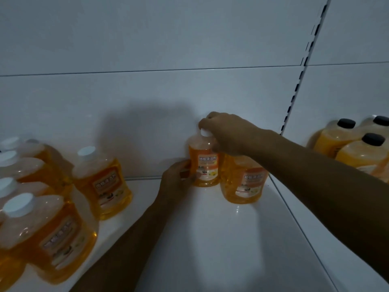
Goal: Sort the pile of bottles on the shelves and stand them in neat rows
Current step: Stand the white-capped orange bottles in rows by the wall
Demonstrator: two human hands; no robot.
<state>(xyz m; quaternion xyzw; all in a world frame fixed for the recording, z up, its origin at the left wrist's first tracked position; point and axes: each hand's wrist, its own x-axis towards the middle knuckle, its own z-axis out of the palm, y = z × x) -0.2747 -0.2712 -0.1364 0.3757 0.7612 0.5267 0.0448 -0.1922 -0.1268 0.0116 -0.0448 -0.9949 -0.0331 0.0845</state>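
Observation:
An orange bottle with a white cap (205, 165) stands upright at the back of the white shelf (210, 239), against the rear panel. My right hand (226, 133) grips its cap from above. My left hand (176, 180) holds its lower left side. A second orange bottle (244, 182) stands just right of it and in front; its cap is hidden under my right wrist. On the left, one white-capped orange bottle (103, 182) stands alone, with several more (42, 232) grouped at the left edge.
Three paler orange bottles with black caps (357, 148) stand on the neighbouring shelf bay at the right, beyond a slotted upright (294, 91). A seam in the shelf (305, 239) runs forward on the right.

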